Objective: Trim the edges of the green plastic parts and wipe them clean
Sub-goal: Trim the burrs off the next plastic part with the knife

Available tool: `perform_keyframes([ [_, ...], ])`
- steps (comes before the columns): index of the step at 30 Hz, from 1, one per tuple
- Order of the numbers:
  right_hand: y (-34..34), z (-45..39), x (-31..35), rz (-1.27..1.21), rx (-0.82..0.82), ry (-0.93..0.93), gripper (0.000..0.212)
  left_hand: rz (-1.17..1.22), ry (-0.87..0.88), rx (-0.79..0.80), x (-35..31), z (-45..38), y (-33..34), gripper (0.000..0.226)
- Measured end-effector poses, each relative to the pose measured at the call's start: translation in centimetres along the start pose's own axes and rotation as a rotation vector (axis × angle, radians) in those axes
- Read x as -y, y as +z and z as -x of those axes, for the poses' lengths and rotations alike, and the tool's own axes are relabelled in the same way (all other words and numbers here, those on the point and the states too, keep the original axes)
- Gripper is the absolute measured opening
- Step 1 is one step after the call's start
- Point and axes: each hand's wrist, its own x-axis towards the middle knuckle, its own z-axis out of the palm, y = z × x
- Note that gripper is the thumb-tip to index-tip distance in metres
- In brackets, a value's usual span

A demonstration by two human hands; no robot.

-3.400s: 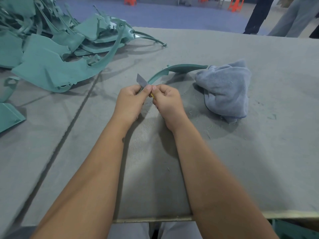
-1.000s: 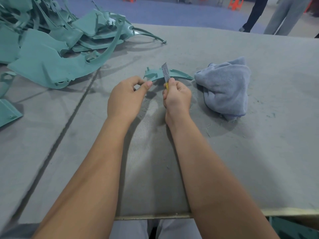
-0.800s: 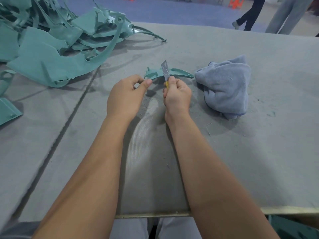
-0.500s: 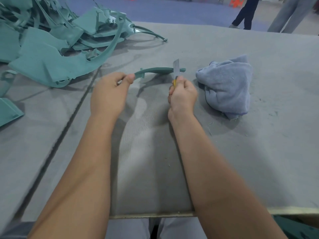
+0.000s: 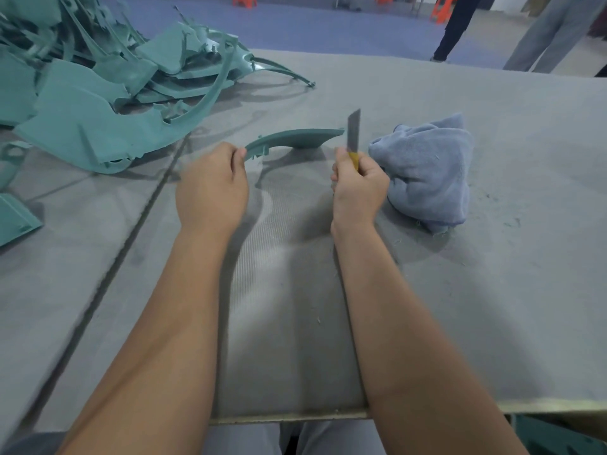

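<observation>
My left hand (image 5: 212, 185) grips the near end of a curved green plastic strip (image 5: 295, 139), which arcs to the right just above the grey table (image 5: 492, 290). My right hand (image 5: 359, 188) holds a utility knife (image 5: 353, 133) by its yellow handle, blade pointing up. The blade stands just right of the strip's far tip, a small gap between them. A crumpled blue-grey cloth (image 5: 427, 169) lies on the table right beside my right hand.
A big heap of green plastic parts (image 5: 98, 87) fills the table's back left, and one more piece (image 5: 14, 218) lies at the left edge. Small shavings dot the table near the cloth. Two people's legs (image 5: 538, 31) stand beyond the far edge.
My hands have drawn apart: the left pulled the strip leftward, and the knife slid off its right end. The blade now stands clear of the strip's tip.
</observation>
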Motion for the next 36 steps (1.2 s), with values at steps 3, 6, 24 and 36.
perform_keyframes([
  [3, -0.3, -0.5, 0.0, 0.051, -0.033, 0.028, 0.023, -0.025, 0.022, 0.001, 0.1, 0.1, 0.1, 0.033],
  [6, -0.5, -0.8, -0.2, 0.042, -0.031, 0.088, 0.028, 0.006, 0.035, -0.009, -0.1, 0.2, 0.0, 0.029],
  [24, -0.7, -0.5, 0.2, -0.039, 0.023, 0.121, 0.034, 0.096, 0.037, -0.022, -0.1, 0.4, 0.2, 0.029],
  [36, 0.2, 0.6, -0.2, 0.018, 0.066, 0.093, 0.039, 0.072, 0.036, -0.007, 0.0, 0.3, 0.2, 0.03],
])
